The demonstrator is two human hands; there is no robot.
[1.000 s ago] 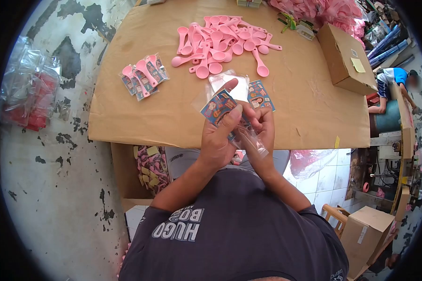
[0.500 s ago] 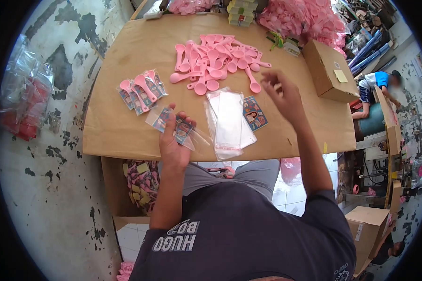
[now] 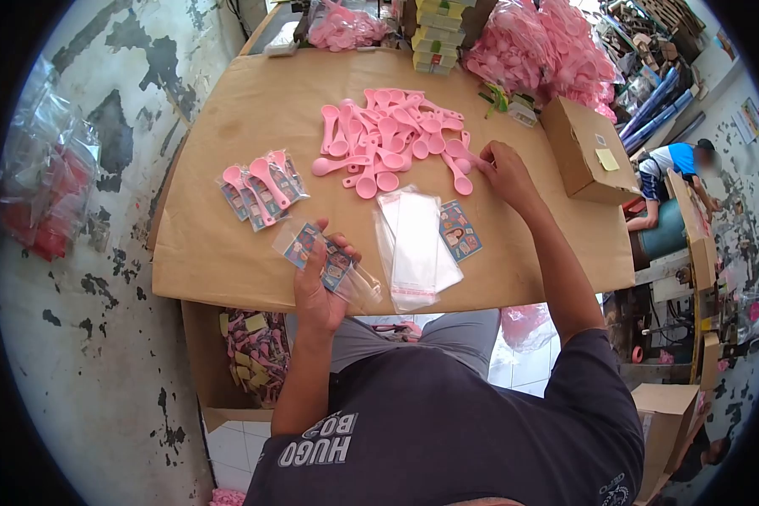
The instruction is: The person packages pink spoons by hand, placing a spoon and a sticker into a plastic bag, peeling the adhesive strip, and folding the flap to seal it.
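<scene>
My left hand point(image 3: 320, 282) is closed on a clear plastic bag with a blue patterned card point(image 3: 336, 268) inside, over the table's front left. At the right edge of a heap of pink spoons point(image 3: 392, 135), my right hand point(image 3: 506, 173) pinches the handle of one pink spoon point(image 3: 458, 149). A stack of clear bags point(image 3: 415, 244) lies between my hands, partly over blue patterned cards point(image 3: 460, 232). Bagged spoons with cards point(image 3: 264, 187) lie at the left of the table.
A cardboard box point(image 3: 586, 152) stands at the table's right edge. Large bags of pink spoons point(image 3: 548, 55) and stacked yellowish boxes point(image 3: 436, 38) are at the back. Below the table's left side, an open carton holds packed items point(image 3: 255, 350). Another person point(image 3: 670, 160) is at the far right.
My right hand has come down to the spoon heap and taken hold of a spoon's handle. The left hand still holds the bag with the card. The camera view has shifted slightly.
</scene>
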